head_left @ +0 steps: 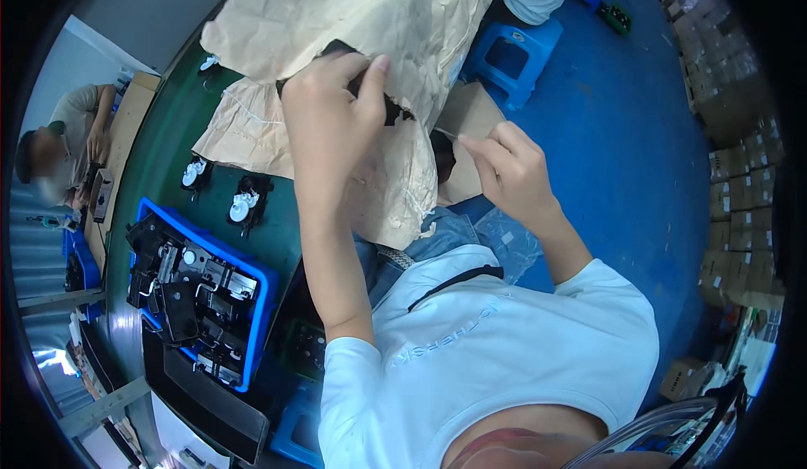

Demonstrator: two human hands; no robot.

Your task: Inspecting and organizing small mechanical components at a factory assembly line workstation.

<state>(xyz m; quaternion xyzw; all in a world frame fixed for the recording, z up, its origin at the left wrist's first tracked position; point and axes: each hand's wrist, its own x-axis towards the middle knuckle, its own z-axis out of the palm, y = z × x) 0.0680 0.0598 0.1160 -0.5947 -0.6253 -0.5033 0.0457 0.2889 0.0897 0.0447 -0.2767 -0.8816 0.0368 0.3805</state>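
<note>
Head view: stacked brown cartons (740,175) along far right wall, on blue floor (639,175); labels too small to tell. Big crumpled tan paper sack (353,23) hangs over green bench edge (168,133). Blue tray (265,288) at lower left w/ black-and-metal parts; two black parts w/ white caps (244,204) just beside it.

Left hand (332,120) closed, thumb & fingers pinching a small black part (391,112) against the sack's torn front; part mostly hidden. Right hand (513,171) near-closed, fingertips pinching a thin pale strip (450,137), prob. string, by the sack's right side.
</note>
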